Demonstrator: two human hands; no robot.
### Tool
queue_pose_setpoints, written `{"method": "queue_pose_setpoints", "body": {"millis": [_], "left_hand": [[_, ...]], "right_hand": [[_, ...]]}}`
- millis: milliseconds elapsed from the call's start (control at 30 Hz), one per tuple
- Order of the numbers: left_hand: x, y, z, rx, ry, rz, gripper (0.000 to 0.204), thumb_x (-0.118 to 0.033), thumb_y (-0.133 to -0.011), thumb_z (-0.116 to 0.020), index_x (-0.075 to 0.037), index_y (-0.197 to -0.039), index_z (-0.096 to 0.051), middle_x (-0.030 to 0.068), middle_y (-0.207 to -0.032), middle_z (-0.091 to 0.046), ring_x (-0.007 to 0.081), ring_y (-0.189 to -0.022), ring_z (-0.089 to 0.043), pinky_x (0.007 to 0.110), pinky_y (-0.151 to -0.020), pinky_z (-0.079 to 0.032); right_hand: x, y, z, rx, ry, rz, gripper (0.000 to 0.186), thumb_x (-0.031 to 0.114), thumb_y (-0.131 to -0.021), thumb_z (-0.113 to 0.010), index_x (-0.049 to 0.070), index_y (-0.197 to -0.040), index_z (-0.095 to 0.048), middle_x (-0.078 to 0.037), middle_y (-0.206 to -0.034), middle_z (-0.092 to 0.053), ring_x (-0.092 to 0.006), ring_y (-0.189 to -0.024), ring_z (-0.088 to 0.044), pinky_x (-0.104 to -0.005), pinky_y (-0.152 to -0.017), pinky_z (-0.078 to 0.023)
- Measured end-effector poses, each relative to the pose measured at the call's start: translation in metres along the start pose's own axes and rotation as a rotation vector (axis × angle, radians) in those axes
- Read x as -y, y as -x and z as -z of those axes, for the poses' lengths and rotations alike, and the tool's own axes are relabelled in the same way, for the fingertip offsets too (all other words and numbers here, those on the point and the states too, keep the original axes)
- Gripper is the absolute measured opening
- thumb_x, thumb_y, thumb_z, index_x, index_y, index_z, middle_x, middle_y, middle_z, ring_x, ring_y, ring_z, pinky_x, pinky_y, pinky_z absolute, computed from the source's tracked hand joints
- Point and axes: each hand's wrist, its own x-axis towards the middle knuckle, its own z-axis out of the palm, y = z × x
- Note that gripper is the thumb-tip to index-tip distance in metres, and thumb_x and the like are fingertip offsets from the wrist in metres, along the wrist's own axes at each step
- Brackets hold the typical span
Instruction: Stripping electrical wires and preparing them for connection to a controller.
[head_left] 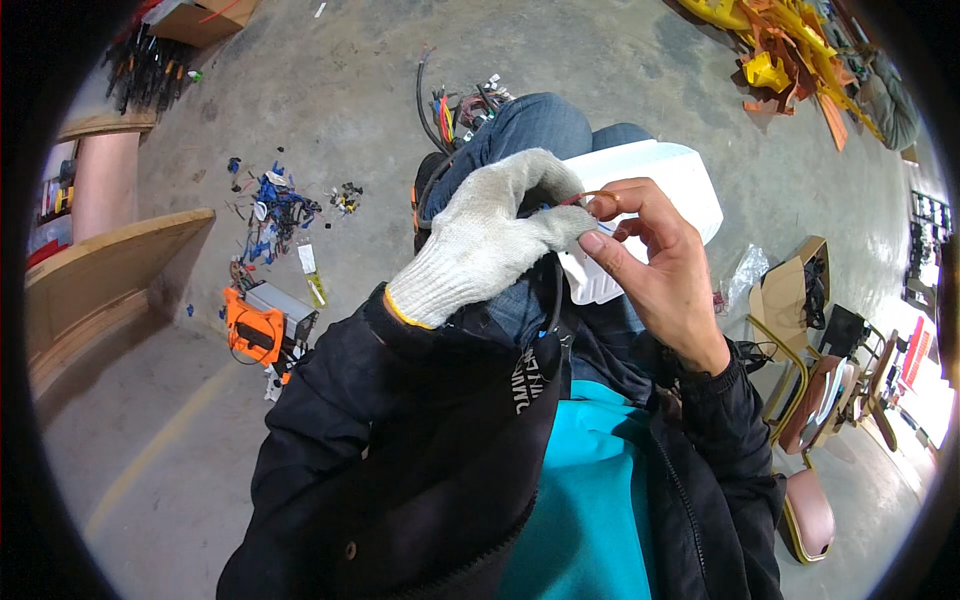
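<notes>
My left hand, in a white knit work glove, is closed with thumb and fingers pinched around a thin reddish-orange wire. My bare right hand meets it from the right, its thumb and index finger closed on the same wire close to the left fingertips. The wire bends in a small loop between the two hands; what it joins is hidden by the fingers. Behind and below the hands, a white plastic tub or cover rests by my knees. A dark cable hangs below the left hand.
On the concrete floor lie a bundle of colored wires, blue connector scraps, small dark parts and an orange-and-grey device. A wooden board stands left. Yellow and orange scraps and chairs are right.
</notes>
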Motion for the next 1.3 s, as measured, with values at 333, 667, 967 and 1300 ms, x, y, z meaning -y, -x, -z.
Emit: {"method": "queue_pose_setpoints", "body": {"millis": [333,667,967,1300], "left_hand": [[0.007,0.003,0.012,0.084,0.395,0.006,0.023,-0.005,-0.09,-0.073,-0.005,-0.112,-0.066,0.0015,-0.106,-0.068,0.0111,-0.098,-0.062,0.029,-0.09,-0.051],[-0.022,0.008,0.032,0.053,0.063,0.002,0.022,-0.004,-0.089,-0.073,-0.001,-0.11,-0.075,0.0062,-0.107,-0.074,0.0139,-0.101,-0.067,0.03,-0.093,-0.052],[-0.022,0.009,0.035,0.097,0.005,-0.022,0.022,-0.007,-0.088,-0.073,-0.001,-0.109,-0.075,0.0074,-0.107,-0.075,0.015,-0.102,-0.068,0.032,-0.094,-0.052],[-0.026,0.007,0.035,0.124,-0.065,0.0,0.025,-0.009,-0.089,-0.073,0.0,-0.112,-0.074,0.0069,-0.104,-0.074,0.0132,-0.098,-0.067,0.031,-0.091,-0.052]], "right_hand": [[-0.007,-0.001,0.0,-0.002,-0.065,-0.037,0.013,0.01,-0.091,-0.076,0.004,-0.101,-0.07,-0.005,-0.102,-0.072,-0.0179,-0.094,-0.065,-0.0311,-0.077,-0.05],[-0.005,-0.005,-0.004,0.011,-0.054,-0.051,0.013,0.011,-0.091,-0.076,0.003,-0.099,-0.07,-0.004,-0.096,-0.072,-0.016,-0.083,-0.063,-0.0306,-0.074,-0.049],[0.003,-0.006,-0.006,-0.009,0.011,-0.055,0.013,0.01,-0.089,-0.076,0.003,-0.1,-0.071,-0.005,-0.092,-0.071,-0.0142,-0.073,-0.06,-0.0294,-0.07,-0.05],[0.004,-0.006,-0.01,-0.039,0.045,0.004,0.014,0.006,-0.086,-0.077,0.004,-0.1,-0.073,-0.005,-0.092,-0.07,-0.0147,-0.075,-0.06,-0.0295,-0.07,-0.05]]}}
